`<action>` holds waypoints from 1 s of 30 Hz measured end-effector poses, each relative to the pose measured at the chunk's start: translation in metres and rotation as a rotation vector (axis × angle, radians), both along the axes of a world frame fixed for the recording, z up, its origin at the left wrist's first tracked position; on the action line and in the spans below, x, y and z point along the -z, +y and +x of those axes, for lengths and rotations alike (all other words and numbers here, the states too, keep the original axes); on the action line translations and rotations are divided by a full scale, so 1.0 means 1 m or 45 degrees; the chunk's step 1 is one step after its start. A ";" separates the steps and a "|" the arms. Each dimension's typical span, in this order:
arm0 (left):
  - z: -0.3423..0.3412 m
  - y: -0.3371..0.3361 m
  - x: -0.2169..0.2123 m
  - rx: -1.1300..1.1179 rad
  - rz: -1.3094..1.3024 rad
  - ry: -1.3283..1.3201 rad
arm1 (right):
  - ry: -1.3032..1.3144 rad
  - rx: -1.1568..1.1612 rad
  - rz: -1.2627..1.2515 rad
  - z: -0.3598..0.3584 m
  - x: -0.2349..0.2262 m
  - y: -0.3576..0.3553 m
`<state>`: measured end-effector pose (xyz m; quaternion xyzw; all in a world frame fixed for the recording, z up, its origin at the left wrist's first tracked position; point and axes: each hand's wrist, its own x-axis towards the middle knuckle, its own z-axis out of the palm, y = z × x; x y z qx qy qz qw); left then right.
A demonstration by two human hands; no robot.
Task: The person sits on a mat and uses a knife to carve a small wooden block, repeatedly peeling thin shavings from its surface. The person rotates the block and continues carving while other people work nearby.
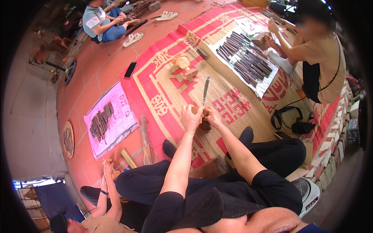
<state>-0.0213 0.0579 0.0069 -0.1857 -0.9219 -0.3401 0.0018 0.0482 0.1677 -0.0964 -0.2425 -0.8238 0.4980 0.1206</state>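
Over on the far left of the red tiles, a round woven tray (68, 139) sits near the wall. Next along is a pink sheet (128, 125) with a bunch of dark sticks (101, 120) lying side by side on it. Just below that, a co-worker's hands (108, 167) are up close together, but they're too small for me to say what's in them. Moving right, there's a black phone (131, 70) by the edge of a red and tan mat (229, 79), then a tan rounded lump (181, 62) with a wooden block (190, 73) just beside it.

Now the middle: the wearer's left hand (190, 117) has its fingers bent in, nearly closed, and the knife (206, 91) sticks up out of the gap between the two hands, blade pointing away over the mat. Right hand (211, 117) is just beside it, fingers curled too. Honestly can't tell which one has the knife, or what else they've got, since the fingers cover it.

Further right, a white sheet (261, 91) carries loads of dark rods (248, 64), with another co-worker (322, 58) sitting next to it.
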 end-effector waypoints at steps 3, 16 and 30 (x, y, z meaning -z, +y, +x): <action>0.001 0.000 -0.003 0.004 -0.002 -0.014 | 0.031 -0.104 0.169 0.009 0.001 -0.013; 0.002 0.005 -0.004 0.010 -0.044 -0.004 | 0.041 0.120 0.062 -0.001 0.012 -0.016; -0.025 -0.013 0.014 -0.046 0.028 -0.044 | -0.155 0.541 -0.592 0.061 0.035 0.019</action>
